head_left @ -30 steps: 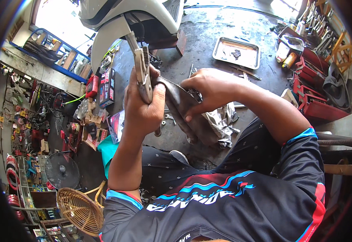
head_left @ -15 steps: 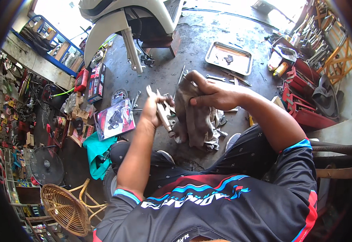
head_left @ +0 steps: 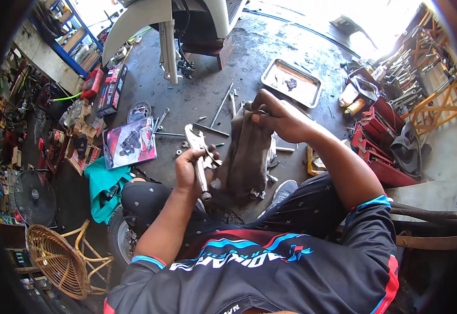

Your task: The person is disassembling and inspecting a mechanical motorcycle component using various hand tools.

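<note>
A grey, stained floor (head_left: 249, 57) fills the middle and upper part of the frame. At the top centre is a white scooter (head_left: 215, 18), a silver fork tube (head_left: 168, 52) pointing down from its front. A red toolbox (head_left: 380, 167) sits at the right, a grey cap resting against it. The round wicker seat (head_left: 58, 259) takes up the lower left, and above it to the right lies a crumpled teal bag (head_left: 102, 196). A shallow metal tray (head_left: 303, 87), with a small dark part inside, lies in the upper right of the floor.

A brown, soiled cloth (head_left: 246, 157) hangs just right of the frame's centre, its top edge pinched between the thumb and fingers of the right hand (head_left: 281, 119). A clear plastic package (head_left: 129, 144) lies flat left of centre. Between it and the cloth, the left hand (head_left: 197, 163) is closed around locking pliers (head_left: 202, 180), whose jaw end points toward the top of the frame and whose handle end points down. The pliers are near the cloth; I cannot tell whether they touch.

Above the pliers, a T-handled tool (head_left: 221, 107) lies on the floor, with a combination wrench (head_left: 161, 119) beside the package. Smallest is a nut (head_left: 178, 152), just left of the pliers.
</note>
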Motion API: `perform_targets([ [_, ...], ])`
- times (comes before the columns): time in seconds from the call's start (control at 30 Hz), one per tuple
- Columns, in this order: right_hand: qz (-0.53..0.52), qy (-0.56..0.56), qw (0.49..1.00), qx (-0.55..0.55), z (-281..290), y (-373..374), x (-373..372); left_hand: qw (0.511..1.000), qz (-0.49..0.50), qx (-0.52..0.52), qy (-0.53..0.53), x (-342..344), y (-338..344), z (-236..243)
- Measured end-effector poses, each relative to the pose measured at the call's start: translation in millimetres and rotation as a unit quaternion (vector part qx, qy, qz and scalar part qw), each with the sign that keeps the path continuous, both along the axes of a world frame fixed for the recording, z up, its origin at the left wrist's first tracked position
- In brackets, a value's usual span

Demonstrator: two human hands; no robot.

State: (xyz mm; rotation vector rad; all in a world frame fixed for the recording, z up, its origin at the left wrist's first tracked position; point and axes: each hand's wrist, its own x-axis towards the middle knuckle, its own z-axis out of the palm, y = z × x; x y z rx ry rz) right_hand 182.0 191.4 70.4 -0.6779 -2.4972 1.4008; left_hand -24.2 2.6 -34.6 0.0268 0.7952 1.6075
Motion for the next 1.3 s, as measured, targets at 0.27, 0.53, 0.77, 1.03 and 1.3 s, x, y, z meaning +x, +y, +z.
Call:
perform_targets([
  [0.27,-0.168,-0.026,0.977,0.130,-12.1,12.6,5.4,0.955,0.289,0.051,-0.032,-71.3,14.3,37.1],
  [0.53,-0.194,-0.040,0.976,0.088,-7.6,12.4,4.3,0.961,0.097,0.198,-0.165,-32.4,7.6,27.3],
  [0.77,-0.164,-0.033,0.961,0.219,5.6,2.0,1.3,0.951,-0.199,0.066,0.226,25.4,-14.8,29.2],
  [1.03,-0.073,-0.053,0.963,0.255,9.8,-18.7,-7.9,0.937,-0.207,0.129,0.250,54.1,-11.8,12.2],
  [1.3,-0.055,-0.021,0.973,0.222,0.6,-23.1,-15.2,0.866,-0.184,0.147,0.441,59.6,-10.5,6.8],
])
